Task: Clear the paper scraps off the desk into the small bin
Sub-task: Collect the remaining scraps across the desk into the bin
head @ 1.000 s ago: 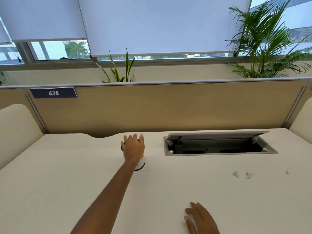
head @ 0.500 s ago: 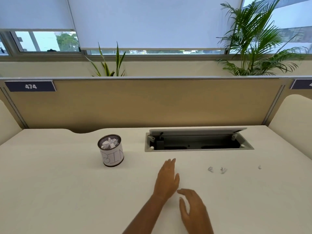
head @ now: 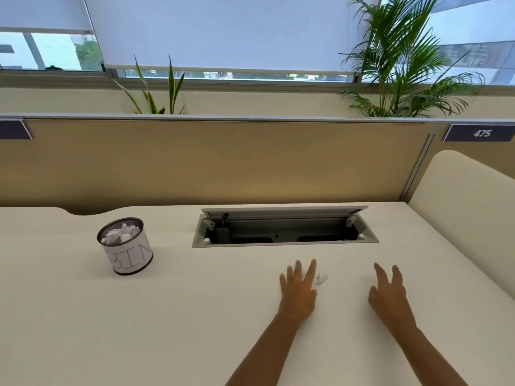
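Observation:
The small bin, a round can with a white label reading BIN, stands on the cream desk at the left, with crumpled white paper inside. My left hand lies flat on the desk in front of the cable tray, fingers spread. A small white paper scrap lies just right of its fingertips, touching or nearly touching them. My right hand rests further right, fingers apart, holding nothing. Other scraps may be hidden under the hands.
An open cable tray is sunk into the desk behind my hands. A tan partition closes the back, with a cream side panel at the right. Plants stand behind the partition.
My left hand left the bin and crossed right to the scraps. My right hand moved up and right. The view turned rightward, so the bin now sits at the left.

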Demonstrator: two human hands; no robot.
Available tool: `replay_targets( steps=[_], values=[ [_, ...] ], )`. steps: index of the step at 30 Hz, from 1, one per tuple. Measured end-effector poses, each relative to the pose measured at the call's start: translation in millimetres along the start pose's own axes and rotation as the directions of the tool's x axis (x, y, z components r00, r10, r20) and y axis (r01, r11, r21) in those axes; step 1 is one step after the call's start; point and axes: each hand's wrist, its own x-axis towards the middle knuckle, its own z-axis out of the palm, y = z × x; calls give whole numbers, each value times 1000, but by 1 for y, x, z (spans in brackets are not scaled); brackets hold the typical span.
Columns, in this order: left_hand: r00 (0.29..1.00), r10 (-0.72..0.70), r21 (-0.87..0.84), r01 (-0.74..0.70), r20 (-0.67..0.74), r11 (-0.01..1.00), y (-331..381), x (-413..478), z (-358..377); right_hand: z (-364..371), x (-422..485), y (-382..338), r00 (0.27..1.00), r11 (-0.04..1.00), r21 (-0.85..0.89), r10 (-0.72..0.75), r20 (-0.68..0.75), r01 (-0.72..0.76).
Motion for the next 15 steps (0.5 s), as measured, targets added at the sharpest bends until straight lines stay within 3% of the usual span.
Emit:
replay_targets(
  steps=[5, 8, 13, 15],
  values=[
    [988, 150, 106, -152, 28, 983, 4, 6, 6, -7, 30, 20, 983, 984, -156, -55, 174, 83],
    [983, 185, 50, -185, 2, 981, 3, 2, 9, -7, 33, 26, 954, 941, -276, -119, 274, 197],
    [993, 17, -345, -57, -118, 937, 4, -13, 10, 4, 17, 27, 957, 897, -333, -273, 97, 290],
    [986, -50, -358, -11, -160, 934, 5, -20, 7, 9, 8, 19, 952, 916, -257, -296, 79, 307]
  ],
)
